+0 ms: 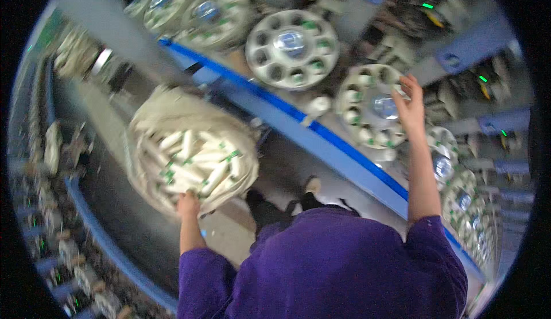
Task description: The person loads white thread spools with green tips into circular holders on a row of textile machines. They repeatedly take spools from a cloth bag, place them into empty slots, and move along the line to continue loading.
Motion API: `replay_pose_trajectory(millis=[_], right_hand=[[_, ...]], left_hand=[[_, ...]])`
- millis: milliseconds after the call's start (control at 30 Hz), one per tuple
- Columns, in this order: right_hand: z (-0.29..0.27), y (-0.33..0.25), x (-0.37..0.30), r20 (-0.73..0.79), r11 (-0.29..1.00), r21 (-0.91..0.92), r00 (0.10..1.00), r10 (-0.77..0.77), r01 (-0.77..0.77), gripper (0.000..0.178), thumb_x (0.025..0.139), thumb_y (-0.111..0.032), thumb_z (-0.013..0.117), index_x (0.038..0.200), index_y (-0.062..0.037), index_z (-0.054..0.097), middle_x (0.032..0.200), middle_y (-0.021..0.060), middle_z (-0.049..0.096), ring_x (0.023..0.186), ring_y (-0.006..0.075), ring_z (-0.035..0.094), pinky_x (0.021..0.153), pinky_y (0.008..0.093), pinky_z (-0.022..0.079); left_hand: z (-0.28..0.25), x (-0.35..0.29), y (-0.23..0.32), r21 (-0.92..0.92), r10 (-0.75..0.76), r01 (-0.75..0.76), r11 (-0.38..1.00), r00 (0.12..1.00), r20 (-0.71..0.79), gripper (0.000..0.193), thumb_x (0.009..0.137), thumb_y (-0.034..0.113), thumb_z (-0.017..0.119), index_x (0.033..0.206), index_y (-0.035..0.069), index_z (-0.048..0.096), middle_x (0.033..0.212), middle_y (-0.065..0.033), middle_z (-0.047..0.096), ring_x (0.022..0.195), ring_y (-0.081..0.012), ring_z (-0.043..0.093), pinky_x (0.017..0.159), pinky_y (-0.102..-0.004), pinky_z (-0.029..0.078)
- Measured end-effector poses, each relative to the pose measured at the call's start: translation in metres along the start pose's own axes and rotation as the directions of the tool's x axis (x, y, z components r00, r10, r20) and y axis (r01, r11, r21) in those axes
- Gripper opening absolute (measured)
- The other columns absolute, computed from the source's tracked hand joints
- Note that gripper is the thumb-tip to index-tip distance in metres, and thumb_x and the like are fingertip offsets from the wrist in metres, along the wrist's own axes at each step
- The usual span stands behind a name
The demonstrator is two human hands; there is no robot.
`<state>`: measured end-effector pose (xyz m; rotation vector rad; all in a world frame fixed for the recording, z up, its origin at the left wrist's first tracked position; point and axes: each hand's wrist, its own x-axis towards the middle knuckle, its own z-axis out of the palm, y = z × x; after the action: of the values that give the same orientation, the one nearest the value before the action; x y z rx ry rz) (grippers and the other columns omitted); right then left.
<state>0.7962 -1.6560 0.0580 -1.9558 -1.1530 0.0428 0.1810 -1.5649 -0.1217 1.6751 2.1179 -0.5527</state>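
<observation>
Left hand [188,203] at sack [172,109] edge, right hand [411,111] at round holder [366,102]. Blurry: can't tell if either hand's fingers pinch. White tubes [187,144] might spill if sack tips.

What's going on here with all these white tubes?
A person's left hand is at the near rim of a cloth sack full of white tubes with green ends. Their right hand is at a round, slotted holder; blur hides whether it grips a tube. The neighbouring holder has several empty slots.
</observation>
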Motion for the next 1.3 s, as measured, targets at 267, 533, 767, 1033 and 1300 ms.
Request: replay_pose_trajectory(millis=[267, 533, 767, 1033, 1300], right_hand=[[0.189, -0.119, -0.084, 0.573, 0.933, 0.357, 0.797, -0.192, -0.032, 0.028, 0.082, -0.015, 0.061, 0.108, -0.0054, 0.056, 0.126, 0.011, 0.048, 0.105, 0.0243, 0.054, 0.079, 0.035, 0.049], [0.368, -0.177, -0.202, 0.935, 0.922, 0.097, 0.284, -0.214, 0.375, 0.033, 0.078, -0.012, 0.055, 0.111, -0.0096, 0.056, 0.115, 0.0117, 0.054, 0.111, 0.0295, 0.049, 0.094, 0.0435, 0.037], [0.365, -0.162, -0.218, 0.979, 0.885, 0.131, 0.083, -0.187, 0.447, 0.039, 0.077, -0.028, 0.064, 0.112, -0.0134, 0.059, 0.099, 0.0084, 0.058, 0.097, 0.0293, 0.054, 0.087, 0.0437, 0.039], [0.344, -0.18, -0.147, 0.882, 0.512, 0.2, 0.382, 0.278, -0.835, 0.034, 0.08, -0.021, 0.058, 0.109, -0.0046, 0.054, 0.094, 0.0108, 0.062, 0.085, 0.0182, 0.06, 0.075, 0.0311, 0.049], [0.42, -0.198, -0.186, 0.963, 0.922, -0.267, 0.119, 0.243, 0.281, 0.036, 0.076, -0.013, 0.052, 0.111, -0.0165, 0.058, 0.101, 0.0118, 0.06, 0.095, 0.0277, 0.059, 0.079, 0.0397, 0.048]], left_hand=[[0.043, -0.024, -0.076, -0.541, 0.01, 0.05, 0.84, 0.994, 0.107, 0.071, 0.076, 0.012, 0.059, 0.138, 0.018, 0.026, 0.104, -0.0196, 0.057, 0.093, -0.0307, 0.058, 0.082, -0.0399, 0.045], [0.039, -0.001, -0.071, -0.49, 0.184, -0.336, 0.804, 0.925, -0.332, 0.027, 0.072, 0.006, 0.058, 0.099, 0.002, 0.057, 0.108, -0.016, 0.054, 0.097, -0.0333, 0.053, 0.081, -0.0405, 0.045], [0.002, 0.071, -0.076, 0.159, 0.501, -0.476, 0.865, 0.84, -0.208, 0.035, 0.071, 0.008, 0.058, 0.105, 0.006, 0.055, 0.112, -0.01, 0.054, 0.107, -0.0339, 0.046, 0.091, -0.0426, 0.038], [-0.02, 0.068, -0.055, -0.066, 0.731, -0.736, 0.674, 0.677, -0.088, 0.04, 0.061, 0.009, 0.063, 0.099, 0.008, 0.053, 0.103, -0.0146, 0.052, 0.097, -0.0317, 0.05, 0.082, -0.0414, 0.042], [0.032, 0.079, -0.013, 0.275, 0.728, -0.689, 0.67, 0.683, -0.061, 0.037, 0.077, 0.017, 0.055, 0.114, 0.021, 0.056, 0.136, -0.0092, 0.039, 0.134, -0.0348, 0.017, 0.103, -0.0653, 0.009]])
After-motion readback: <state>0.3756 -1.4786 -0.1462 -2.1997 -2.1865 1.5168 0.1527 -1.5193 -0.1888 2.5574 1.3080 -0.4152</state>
